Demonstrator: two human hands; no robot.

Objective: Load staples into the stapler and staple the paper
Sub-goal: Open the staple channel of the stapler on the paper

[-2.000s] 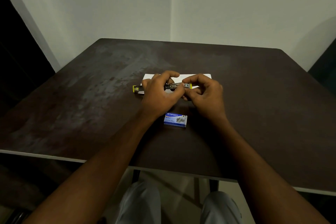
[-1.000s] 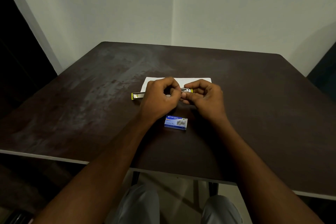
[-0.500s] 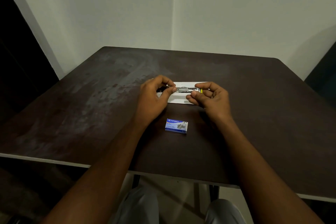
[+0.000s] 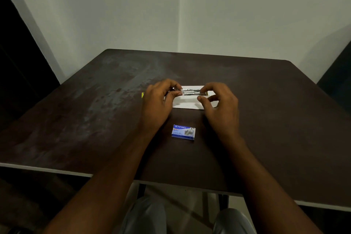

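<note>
A slim metal stapler [image 4: 191,92] with yellow ends lies lengthwise over a white folded paper [image 4: 190,103] at the table's middle. My left hand [image 4: 157,102] pinches the stapler's left part between thumb and fingers; a yellow tip [image 4: 142,94] shows past that hand. My right hand [image 4: 221,104] hovers at the stapler's right end with fingers curled and apart, thumb just below it; whether it touches is unclear. A blue staple box [image 4: 183,132] lies shut on the table, nearer to me, between my wrists.
The dark brown table [image 4: 266,119] stands against a pale wall corner. Its near edge [image 4: 57,170] runs white above my knees. Dark gaps flank the table left and right.
My right hand has loosened from the stapler's right end and its fingers have spread. The left hand keeps its pinch. The view has tilted slightly, so everything sits lower in frame.
</note>
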